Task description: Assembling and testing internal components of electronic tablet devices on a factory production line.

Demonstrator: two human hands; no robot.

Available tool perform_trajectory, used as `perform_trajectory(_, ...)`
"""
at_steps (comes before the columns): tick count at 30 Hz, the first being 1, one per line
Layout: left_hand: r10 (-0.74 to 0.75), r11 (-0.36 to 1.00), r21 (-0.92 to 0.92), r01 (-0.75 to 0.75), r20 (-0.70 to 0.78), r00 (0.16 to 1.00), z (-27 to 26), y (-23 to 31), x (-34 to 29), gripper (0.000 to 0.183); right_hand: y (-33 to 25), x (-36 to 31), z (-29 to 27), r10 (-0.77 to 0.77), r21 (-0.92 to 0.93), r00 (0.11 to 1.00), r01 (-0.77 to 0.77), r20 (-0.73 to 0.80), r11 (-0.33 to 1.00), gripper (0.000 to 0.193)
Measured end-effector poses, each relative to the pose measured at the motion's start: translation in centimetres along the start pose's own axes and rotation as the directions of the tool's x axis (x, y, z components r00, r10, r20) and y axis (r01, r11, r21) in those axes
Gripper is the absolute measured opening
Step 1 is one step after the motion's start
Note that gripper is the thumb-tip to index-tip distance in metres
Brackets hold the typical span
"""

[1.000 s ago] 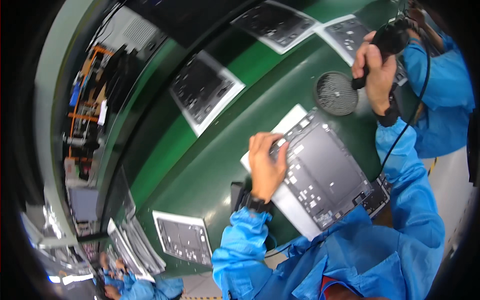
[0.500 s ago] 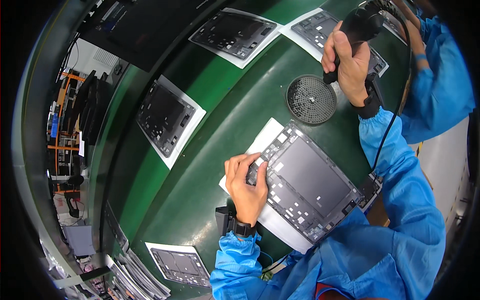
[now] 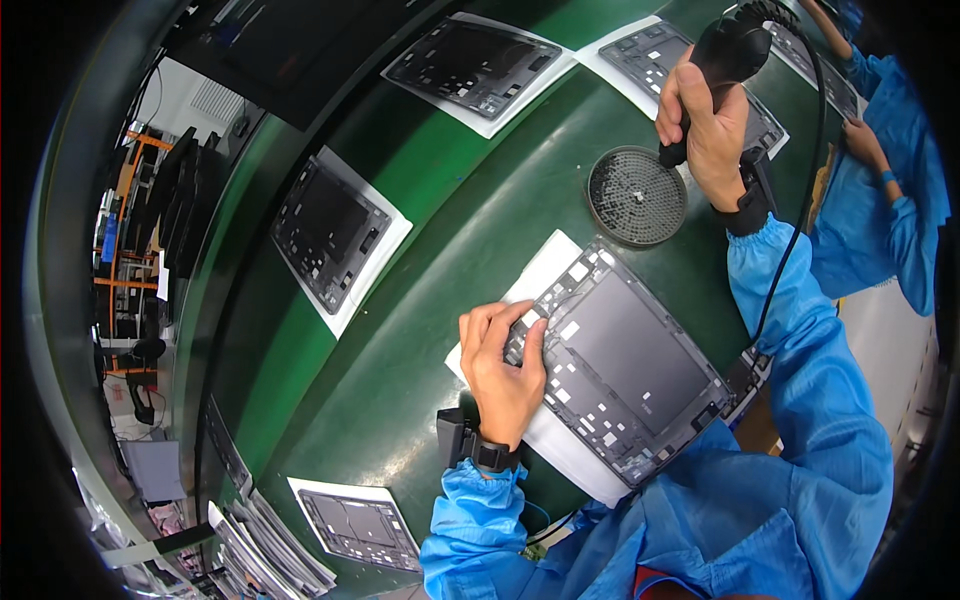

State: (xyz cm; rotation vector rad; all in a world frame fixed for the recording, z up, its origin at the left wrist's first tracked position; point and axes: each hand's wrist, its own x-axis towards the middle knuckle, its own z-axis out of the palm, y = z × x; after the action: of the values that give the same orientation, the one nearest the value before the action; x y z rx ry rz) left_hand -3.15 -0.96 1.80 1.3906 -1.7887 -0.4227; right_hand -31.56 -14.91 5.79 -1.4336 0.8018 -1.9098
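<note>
My left hand [image 3: 505, 370] grips the left edge of a grey tablet housing [image 3: 640, 350], thumb on top and fingers bent over the rim. The housing lies tilted on a white sheet [image 3: 575, 455], with small white pads and dark fittings along its borders. In my right hand [image 3: 712, 130] is a black corded electric screwdriver [image 3: 733, 50], held raised with its lower end pointing down and left. That end is close to the rim of a round dark tray [image 3: 637, 205], whose gridded surface has many small holes. Whether the tip touches the tray I cannot tell.
More tablet housings lie on white sheets: one at left [image 3: 335, 230], one at the back [image 3: 475, 65], one at front left [image 3: 360, 525]. A black cable [image 3: 785, 290] hangs beside my right arm. A co-worker's blue sleeve [image 3: 890, 170] shows at right.
The co-worker's arms at right have shifted, and a hand now shows lower down. My hands keep their holds; the whole view has slid slightly.
</note>
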Motion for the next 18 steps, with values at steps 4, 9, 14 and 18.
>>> perform_trajectory(4, -0.013, 1.000, -0.015, 0.013, -0.005, 1.000, 0.0, -0.1, -0.2, 0.020, 0.1, 0.0, 0.2, 0.014, -0.011, 1.000, -0.014, -0.001, 1.000, 0.025)
perform_trajectory(9, 0.038, 0.998, -0.051, -0.039, -0.011, 0.999, -0.2, -0.4, 0.0, 0.023, -3.7, -0.2, 3.0, -0.068, 0.046, 0.997, 0.066, 0.038, 0.997, 0.026)
perform_trajectory(14, 0.028, 0.999, -0.044, -0.030, -0.055, 0.998, 0.1, -1.0, -0.4, 0.022, -5.1, -6.3, 12.2, 0.038, 0.209, 0.974, -0.086, 0.223, 0.974, 0.034)
perform_trajectory(18, 0.011, 0.998, -0.056, -0.014, -0.054, 0.998, -0.1, -1.3, -0.6, 0.021, -3.8, -8.8, 14.4, 0.143, 0.234, 0.938, -0.223, 0.316, 0.946, 0.034)
